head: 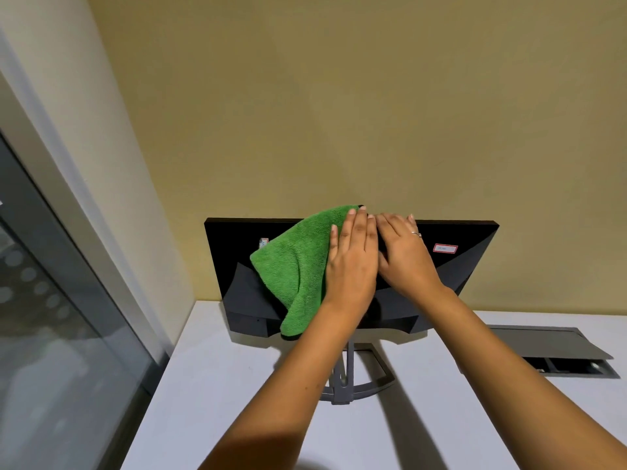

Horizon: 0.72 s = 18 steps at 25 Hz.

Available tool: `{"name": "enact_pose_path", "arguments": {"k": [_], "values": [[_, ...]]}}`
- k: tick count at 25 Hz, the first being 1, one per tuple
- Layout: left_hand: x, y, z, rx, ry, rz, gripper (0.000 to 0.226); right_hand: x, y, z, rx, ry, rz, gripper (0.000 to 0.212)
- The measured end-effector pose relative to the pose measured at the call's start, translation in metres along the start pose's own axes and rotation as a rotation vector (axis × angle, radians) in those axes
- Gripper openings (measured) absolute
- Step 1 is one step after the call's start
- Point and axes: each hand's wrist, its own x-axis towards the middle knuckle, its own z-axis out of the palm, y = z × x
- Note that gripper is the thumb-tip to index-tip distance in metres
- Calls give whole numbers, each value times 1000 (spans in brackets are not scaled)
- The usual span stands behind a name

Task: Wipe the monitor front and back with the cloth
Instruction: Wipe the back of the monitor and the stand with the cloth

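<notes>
One head-worn wide-angle view, forward and down, close over the monitor's (pixel 475 266) back on the desk (pixel 237 385).

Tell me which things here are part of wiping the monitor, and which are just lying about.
Part of the job: monitor, back facing us; green cloth; left hand flat on the cloth; right hand flat on the monitor.
Lying about: open desk cable hatch; glass panel.

Green cloth (pixel 295 262) draped over black monitor's (pixel 471 262) apparent back

We seem to be in an office — a white desk (pixel 237 385) with a cable hatch (pixel 556 351), a monitor (pixel 475 259), a glass partition (pixel 51 317).
</notes>
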Motion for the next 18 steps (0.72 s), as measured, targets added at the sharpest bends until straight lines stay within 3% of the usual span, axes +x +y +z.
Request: {"name": "enact_pose_path", "arguments": {"k": [3, 9, 18], "values": [[-10, -27, -13, 52, -3, -46, 62, -1, -5, 0, -39, -17, 31, 59], [-29, -109, -47, 126, 24, -207, 77, -2, -11, 4, -48, -17, 77, 57], [-57, -132, -60, -28, 144, -365, 61, -29, -22, -2, -50, 36, 91, 57]]}}
